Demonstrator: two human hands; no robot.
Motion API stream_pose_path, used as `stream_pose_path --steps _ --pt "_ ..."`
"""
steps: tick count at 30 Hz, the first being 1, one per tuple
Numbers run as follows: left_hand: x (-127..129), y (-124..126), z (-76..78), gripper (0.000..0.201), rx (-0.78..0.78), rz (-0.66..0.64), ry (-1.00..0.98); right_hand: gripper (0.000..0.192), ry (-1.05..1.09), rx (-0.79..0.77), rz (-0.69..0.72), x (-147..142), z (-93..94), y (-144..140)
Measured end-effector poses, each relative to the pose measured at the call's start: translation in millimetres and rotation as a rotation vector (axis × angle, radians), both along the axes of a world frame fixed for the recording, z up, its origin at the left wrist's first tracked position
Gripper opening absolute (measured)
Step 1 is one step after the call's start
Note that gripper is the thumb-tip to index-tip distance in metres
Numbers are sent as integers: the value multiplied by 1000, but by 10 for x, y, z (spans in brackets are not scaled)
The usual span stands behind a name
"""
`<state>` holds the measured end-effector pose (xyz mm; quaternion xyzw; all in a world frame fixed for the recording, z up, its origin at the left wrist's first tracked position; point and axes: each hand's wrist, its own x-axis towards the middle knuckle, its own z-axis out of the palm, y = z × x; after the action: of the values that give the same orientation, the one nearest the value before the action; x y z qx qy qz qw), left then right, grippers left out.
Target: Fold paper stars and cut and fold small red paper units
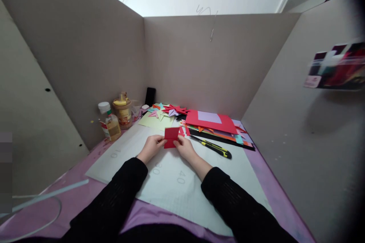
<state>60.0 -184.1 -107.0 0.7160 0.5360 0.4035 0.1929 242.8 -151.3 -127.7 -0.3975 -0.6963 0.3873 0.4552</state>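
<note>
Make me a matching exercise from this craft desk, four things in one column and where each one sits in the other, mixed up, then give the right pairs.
Things:
1. red folded paper
2. utility knife
3. small bottle
4. folded paper stars

Places:
A. back of the desk, near the corner of the cardboard walls
B. held between the left hand and the right hand
C. far left, beside a lidded jar
D. lying on the cutting mat, right of the hands

Pairs: 1-B, 2-D, 3-C, 4-A

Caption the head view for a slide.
Both hands, left and right, hold a folded red paper above a cutting mat.
</note>
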Motion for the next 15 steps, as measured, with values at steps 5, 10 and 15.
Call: stream_pose_path --steps 5,10,15 --pt "17 -7 4 22 0 6 -14 14 127 -58 -8 26 82 -20" --pt "34 -7 3 23 -42 3 -102 16 168 -104 20 2 97 -13" --pt "74 -27 58 24 -148 -55 -337 19 265 -171 59 -18 127 -32"
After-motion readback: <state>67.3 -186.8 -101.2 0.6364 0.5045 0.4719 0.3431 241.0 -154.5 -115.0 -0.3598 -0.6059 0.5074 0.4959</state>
